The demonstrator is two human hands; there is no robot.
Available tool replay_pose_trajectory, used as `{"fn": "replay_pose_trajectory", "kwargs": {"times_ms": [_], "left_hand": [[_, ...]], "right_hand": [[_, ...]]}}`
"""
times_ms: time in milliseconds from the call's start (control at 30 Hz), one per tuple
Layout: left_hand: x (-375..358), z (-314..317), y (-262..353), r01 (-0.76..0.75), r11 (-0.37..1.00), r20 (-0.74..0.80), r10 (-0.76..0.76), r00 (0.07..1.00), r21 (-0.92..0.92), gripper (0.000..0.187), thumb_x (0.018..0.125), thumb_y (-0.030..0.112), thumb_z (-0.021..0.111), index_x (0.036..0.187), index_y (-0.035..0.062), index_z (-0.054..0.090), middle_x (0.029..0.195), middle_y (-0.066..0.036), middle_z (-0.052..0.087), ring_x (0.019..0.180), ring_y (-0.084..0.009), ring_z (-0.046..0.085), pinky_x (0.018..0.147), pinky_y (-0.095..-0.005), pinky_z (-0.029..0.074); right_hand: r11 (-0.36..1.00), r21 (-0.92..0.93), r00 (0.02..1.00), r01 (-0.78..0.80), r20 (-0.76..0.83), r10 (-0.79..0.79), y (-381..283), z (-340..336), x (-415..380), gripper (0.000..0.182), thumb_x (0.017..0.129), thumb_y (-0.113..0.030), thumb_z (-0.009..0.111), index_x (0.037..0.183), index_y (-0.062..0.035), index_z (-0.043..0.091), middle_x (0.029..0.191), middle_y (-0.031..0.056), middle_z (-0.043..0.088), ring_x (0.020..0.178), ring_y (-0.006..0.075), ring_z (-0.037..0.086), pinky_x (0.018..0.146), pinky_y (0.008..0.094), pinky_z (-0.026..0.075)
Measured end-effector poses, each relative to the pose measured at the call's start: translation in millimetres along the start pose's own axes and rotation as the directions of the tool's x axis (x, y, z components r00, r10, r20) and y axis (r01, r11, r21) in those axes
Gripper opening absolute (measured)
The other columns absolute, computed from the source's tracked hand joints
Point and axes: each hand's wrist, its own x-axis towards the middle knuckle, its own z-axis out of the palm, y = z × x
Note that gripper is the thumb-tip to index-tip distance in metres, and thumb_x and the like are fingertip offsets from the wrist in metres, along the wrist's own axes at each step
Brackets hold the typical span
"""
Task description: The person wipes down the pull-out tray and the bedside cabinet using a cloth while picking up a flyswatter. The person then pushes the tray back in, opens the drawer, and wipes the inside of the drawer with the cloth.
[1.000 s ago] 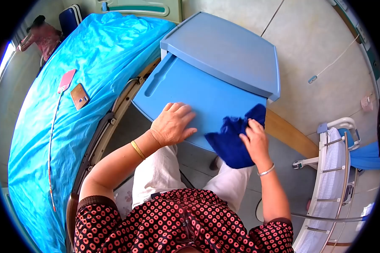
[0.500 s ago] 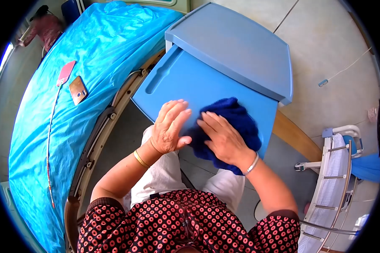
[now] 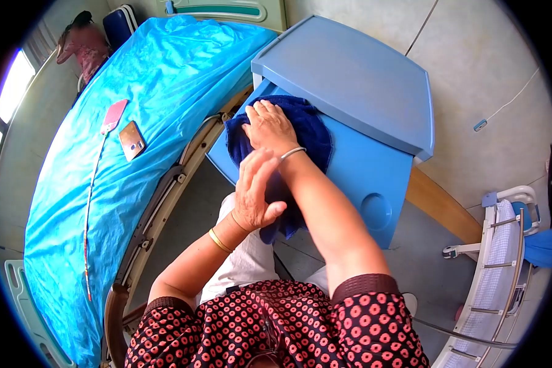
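A dark blue cloth [image 3: 310, 132] lies on the pulled-out light blue shelf [image 3: 368, 168] of a bedside cabinet [image 3: 356, 73], over its left part. My right hand [image 3: 270, 127] presses flat on the cloth near the shelf's left end, palm down, fingers spread a little. My left hand [image 3: 254, 190] is raised just in front of it, thumb apart from the fingers, holding nothing. Part of the cloth hangs over the shelf's near edge behind my left hand. A round recess shows in the shelf at the right.
On the left, a bed with a bright blue cover [image 3: 159, 86] bears a phone [image 3: 132, 141] and a pink fly swatter [image 3: 115, 115]. A person [image 3: 86, 49] is at the far left. Another railed bed [image 3: 497, 270] stands at the right.
My right hand and the cloth have moved left and away across the shelf, baring the round recess. My left hand has shifted slightly right and down. The whole view has also shifted a little.
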Motion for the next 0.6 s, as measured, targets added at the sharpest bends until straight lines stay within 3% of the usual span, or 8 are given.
{"fn": "replay_pose_trajectory", "kwargs": {"times_ms": [100, 233, 300, 333, 400, 433, 500, 600], "left_hand": [[9, -3, 6, 0.165, 0.986, -0.009, -0.165, 0.986, 0.036, 0.055, 0.084, 0.042, 0.047, 0.117, -0.0028, 0.046, 0.121, -0.024, 0.043, 0.112, -0.0418, 0.04, 0.098, -0.0465, 0.029], [23, -4, 14, 0.248, 0.958, 0.223, -0.275, 0.935, 0.144, 0.039, 0.082, 0.024, 0.051, 0.113, -0.0004, 0.05, 0.116, -0.02, 0.048, 0.111, -0.0371, 0.042, 0.098, -0.0436, 0.029], [36, -6, 41, 0.203, 0.945, 0.338, -0.285, 0.897, 0.257, 0.047, 0.078, 0.024, 0.058, 0.117, -0.0003, 0.048, 0.12, -0.02, 0.047, 0.114, -0.037, 0.04, 0.098, -0.0464, 0.029], [40, -4, 51, 0.153, 0.943, 0.355, -0.256, 0.899, 0.295, 0.051, 0.076, 0.027, 0.061, 0.117, -0.0007, 0.047, 0.119, -0.02, 0.047, 0.113, -0.037, 0.041, 0.097, -0.0478, 0.028], [43, 6, 60, 0.109, 0.936, 0.413, -0.25, 0.875, 0.336, 0.06, 0.073, 0.032, 0.064, 0.12, -0.0009, 0.046, 0.122, -0.02, 0.045, 0.115, -0.0373, 0.039, 0.098, -0.05, 0.027], [42, 11, 59, 0.092, 0.928, 0.481, -0.269, 0.835, 0.36, 0.062, 0.078, 0.04, 0.059, 0.122, -0.0013, 0.045, 0.126, -0.021, 0.043, 0.12, -0.0381, 0.036, 0.1, -0.0496, 0.025], [37, 25, 45, 0.024, 0.899, 0.62, -0.321, 0.716, 0.438, 0.063, 0.082, 0.044, 0.054, 0.126, 0.0009, 0.041, 0.13, -0.022, 0.038, 0.124, -0.0383, 0.031, 0.102, -0.0502, 0.024], [47, 36, 22, -0.037, 0.89, 0.635, -0.294, 0.715, 0.454, 0.065, 0.084, 0.05, 0.047, 0.128, 0.0023, 0.04, 0.131, -0.022, 0.036, 0.125, -0.0397, 0.029, 0.102, -0.0524, 0.024]], "right_hand": [[0.966, 0.138, 0.975, 0.218, 0.004, -0.22, 4, -12, -28, 0.038, 0.082, -0.028, 0.053, 0.113, -0.0066, 0.052, 0.119, 0.0109, 0.05, 0.121, 0.0257, 0.039, 0.102, 0.0395, 0.029], [0.935, 0.264, 0.949, 0.236, 0.145, -0.281, 7, -39, -74, 0.045, 0.083, -0.028, 0.049, 0.123, -0.0083, 0.048, 0.13, 0.0127, 0.044, 0.124, 0.0279, 0.036, 0.105, 0.0379, 0.026], [0.837, 0.496, 0.926, 0.231, 0.152, -0.345, 11, -82, -83, 0.033, 0.081, -0.025, 0.052, 0.109, -0.0067, 0.057, 0.115, 0.0157, 0.056, 0.112, 0.0308, 0.048, 0.097, 0.0375, 0.035], [0.825, 0.564, 0.969, 0.014, 0.195, -0.15, 14, -100, -88, 0.023, 0.079, -0.022, 0.054, 0.094, -0.0052, 0.061, 0.099, 0.0144, 0.061, 0.095, 0.0329, 0.056, 0.086, 0.0397, 0.043], [0.935, 0.187, 0.953, 0.3, -0.113, -0.283, 55, -119, -86, 0.012, 0.077, -0.015, 0.055, 0.075, -0.0048, 0.061, 0.081, 0.0109, 0.062, 0.078, 0.0306, 0.059, 0.075, 0.0405, 0.045], [0.974, -0.05, 0.965, 0.221, -0.131, -0.225, 71, -143, -83, 0.011, 0.078, -0.014, 0.056, 0.077, -0.0047, 0.062, 0.082, 0.0109, 0.062, 0.079, 0.0294, 0.059, 0.075, 0.0397, 0.045], [0.978, -0.179, 0.965, -0.112, -0.253, 0.064, 130, -151, -89, 0.018, 0.081, -0.018, 0.055, 0.088, -0.0028, 0.062, 0.091, 0.012, 0.061, 0.09, 0.0292, 0.056, 0.079, 0.0383, 0.045], [0.885, -0.336, 0.945, -0.322, -0.049, 0.325, 204, -165, -106, 0.028, 0.086, -0.027, 0.051, 0.104, -0.0069, 0.06, 0.11, 0.0129, 0.056, 0.106, 0.0284, 0.05, 0.089, 0.0389, 0.04]]}}
